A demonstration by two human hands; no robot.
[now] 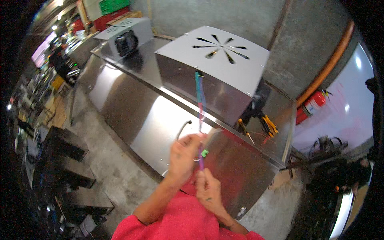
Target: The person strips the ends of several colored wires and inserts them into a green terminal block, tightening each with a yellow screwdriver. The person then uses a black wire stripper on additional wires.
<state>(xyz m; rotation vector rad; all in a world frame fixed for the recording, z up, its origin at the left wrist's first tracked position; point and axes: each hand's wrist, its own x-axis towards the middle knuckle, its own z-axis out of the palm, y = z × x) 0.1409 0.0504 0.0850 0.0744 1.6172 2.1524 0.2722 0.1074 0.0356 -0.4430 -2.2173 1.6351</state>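
A bundle of thin coloured wires (pixel 199 90), teal, blue, red and purple, comes out of the front of a grey metal box (pixel 176 74) and runs down toward me. My left hand (pixel 183 155) is closed in a pinch on the bundle, in front of the cabinet door. Below it, my right hand (pixel 209 189) is closed around the purple lower part of the strands. Between the two hands a small bright green piece (pixel 205 153) hangs beside the wires; what it is I cannot make out.
The box, with slots cut in its top, stands on a stainless steel cabinet (pixel 136 108). To its right lie yellow-handled pliers (pixel 270 126) and a screwdriver (pixel 246 131). A second metal box (pixel 116 44) with a black fan sits farther left. A red fire extinguisher (pixel 314 105) stands at right.
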